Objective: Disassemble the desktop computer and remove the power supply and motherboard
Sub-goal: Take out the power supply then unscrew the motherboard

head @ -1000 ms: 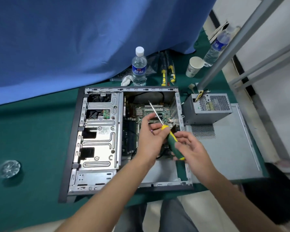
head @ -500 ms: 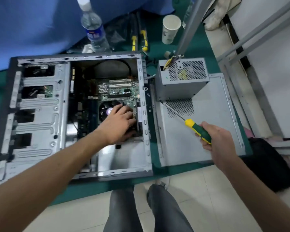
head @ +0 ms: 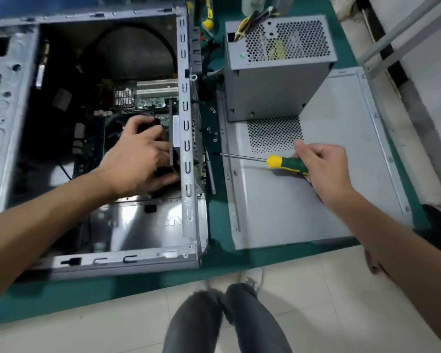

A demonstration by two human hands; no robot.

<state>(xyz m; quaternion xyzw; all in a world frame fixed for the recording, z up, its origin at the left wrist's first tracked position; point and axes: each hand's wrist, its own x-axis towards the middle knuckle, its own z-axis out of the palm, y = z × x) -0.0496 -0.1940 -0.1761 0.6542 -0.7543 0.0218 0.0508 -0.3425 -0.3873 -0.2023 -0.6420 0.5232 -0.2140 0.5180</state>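
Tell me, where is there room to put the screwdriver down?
The side panel is bare in front of the power supply, below the right hand holding the screwdriver. The green strip beside the case has loose screws. Inside the case it's crowded around the left hand.

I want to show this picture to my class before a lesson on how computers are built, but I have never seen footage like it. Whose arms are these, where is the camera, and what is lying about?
The camera sits on the person's head and looks down, so the two bare arms are their own; their legs show at the bottom.

On the green table lies an open computer case on its side. Inside it you can see the motherboard, the green circuit board. The left hand reaches into the case and grips a dark part there; just what is hard to tell.

The right hand holds a screwdriver with a green and yellow handle, over the case's removed side panel. The grey box with round holes standing on that panel is the power supply, already taken out. Small loose screws lie between case and panel.
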